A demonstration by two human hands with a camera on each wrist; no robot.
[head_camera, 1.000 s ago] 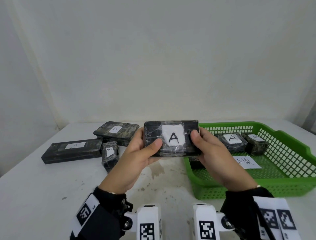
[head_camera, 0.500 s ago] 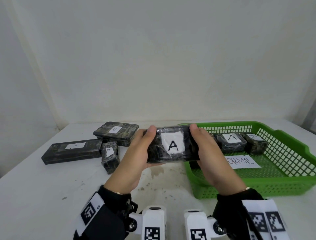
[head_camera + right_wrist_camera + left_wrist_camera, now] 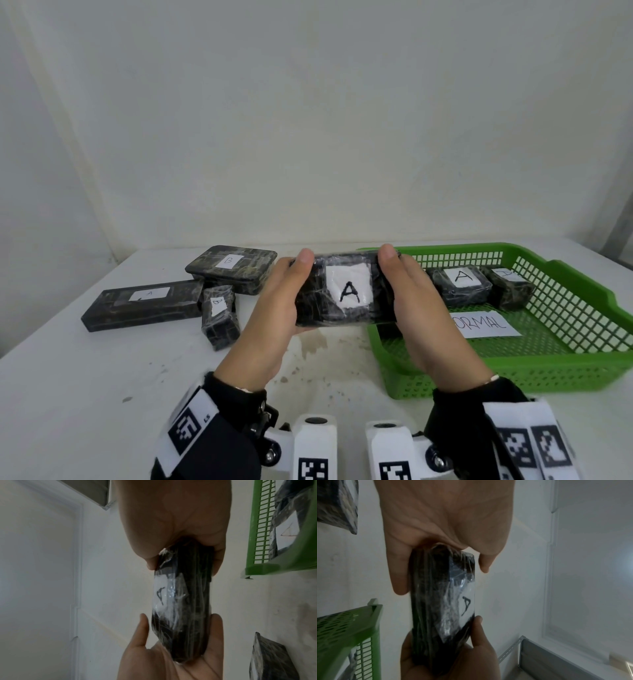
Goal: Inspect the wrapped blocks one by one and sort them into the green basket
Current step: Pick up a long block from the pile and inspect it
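Both hands hold a dark plastic-wrapped block (image 3: 346, 291) with a white "A" label above the table, just left of the green basket (image 3: 575, 359). My left hand (image 3: 281, 308) grips its left end and my right hand (image 3: 414, 301) grips its right end, thumbs on top. The wrist views show the same wrapped block (image 3: 443, 601) (image 3: 183, 601) clamped between thumb and fingers at each end. Two wrapped blocks lie in the basket, one marked "A" (image 3: 460, 284) and a smaller one (image 3: 510, 289). A paper reading "NORMAL" (image 3: 483, 323) lies on the basket floor.
On the white table to the left lie a long flat block (image 3: 144, 303) labelled "A", a rounded block (image 3: 233, 267) labelled "B", and a small block (image 3: 219, 317). A white wall stands behind the table. Stains mark the table (image 3: 308, 342) in front of me.
The held block has tipped back so its labelled face points more upward, and both thumbs have slid from the front face to the top edge. The hands have sunk slightly.
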